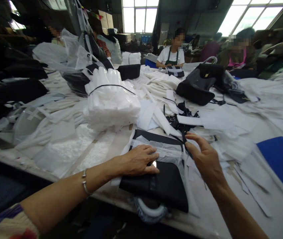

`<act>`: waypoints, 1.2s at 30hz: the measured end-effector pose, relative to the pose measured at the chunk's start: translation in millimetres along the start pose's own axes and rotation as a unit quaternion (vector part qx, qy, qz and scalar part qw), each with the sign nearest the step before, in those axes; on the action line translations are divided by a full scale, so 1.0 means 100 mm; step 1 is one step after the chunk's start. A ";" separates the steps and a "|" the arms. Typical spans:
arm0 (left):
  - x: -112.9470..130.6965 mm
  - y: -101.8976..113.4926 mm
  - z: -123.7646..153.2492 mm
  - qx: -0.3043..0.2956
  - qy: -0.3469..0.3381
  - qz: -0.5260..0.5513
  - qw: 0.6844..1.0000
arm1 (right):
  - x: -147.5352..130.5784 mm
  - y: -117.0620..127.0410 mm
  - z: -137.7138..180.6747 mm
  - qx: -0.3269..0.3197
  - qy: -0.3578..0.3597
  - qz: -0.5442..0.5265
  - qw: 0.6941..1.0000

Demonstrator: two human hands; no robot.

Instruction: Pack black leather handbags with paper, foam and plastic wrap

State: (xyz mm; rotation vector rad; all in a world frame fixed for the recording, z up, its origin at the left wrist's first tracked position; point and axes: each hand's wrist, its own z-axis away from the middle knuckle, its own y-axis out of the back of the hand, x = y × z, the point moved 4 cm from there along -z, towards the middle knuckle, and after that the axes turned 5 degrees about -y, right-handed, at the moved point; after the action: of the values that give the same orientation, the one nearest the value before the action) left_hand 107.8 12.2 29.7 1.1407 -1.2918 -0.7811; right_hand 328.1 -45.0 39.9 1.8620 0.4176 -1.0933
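A black handbag (pixel 167 174) lies flat at the table's near edge, its wrapped white handle (pixel 150 210) hanging over that edge. Thin white wrapping (pixel 167 149) covers part of its upper half. My left hand (pixel 140 161) rests on the bag and wrapping, fingers stretched out, beside a small shiny metal clasp (pixel 154 163). At the bag's upper right corner is my right hand (pixel 204 159), its thumb and forefinger apart close to a thin black strap (pixel 183 135). Whether the fingertips touch the strap is unclear. Beyond them lies a tangle of black straps (pixel 187 113).
A bundle of white padding (pixel 112 99) tied with a black band stands behind the bag. White sheets (pixel 238 142) cover much of the table. A blue container (pixel 280 162) sits at right, more black bags (pixel 197 84) farther back. A person in an apron (pixel 172 54) works opposite.
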 end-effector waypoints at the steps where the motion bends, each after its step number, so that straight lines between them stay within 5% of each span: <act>1: 0.00 0.00 0.00 0.000 0.002 -0.002 1.000 | -0.07 0.05 0.04 -0.001 0.040 0.015 0.999; 4: -0.01 -0.01 0.01 -0.001 0.004 -0.005 1.000 | -0.18 -0.11 0.27 -0.127 0.188 0.099 0.969; 7: -0.02 -0.04 0.02 -0.011 0.008 -0.005 1.000 | -0.07 -0.37 0.46 -0.230 0.230 0.175 0.929; 12: -0.04 -0.07 0.03 -0.028 0.035 0.008 0.999 | 0.09 -0.31 0.36 -0.140 0.203 0.192 0.950; 18: -0.05 -0.07 0.03 -0.022 0.044 0.024 0.999 | -0.11 -0.34 0.28 -0.223 0.265 0.300 0.889; 30: -0.03 -0.03 0.03 -0.031 0.057 0.025 0.998 | -0.18 -0.45 0.13 -0.265 0.216 0.338 0.877; 36: -0.03 -0.05 0.01 -0.015 0.044 0.019 0.999 | -0.27 -0.47 0.05 -0.245 0.183 0.291 0.906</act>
State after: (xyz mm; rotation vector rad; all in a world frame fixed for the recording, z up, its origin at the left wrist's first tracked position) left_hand 107.0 13.7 24.2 1.1119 -1.2205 -0.7128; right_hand 280.4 -20.4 36.0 1.5689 0.2799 -0.1998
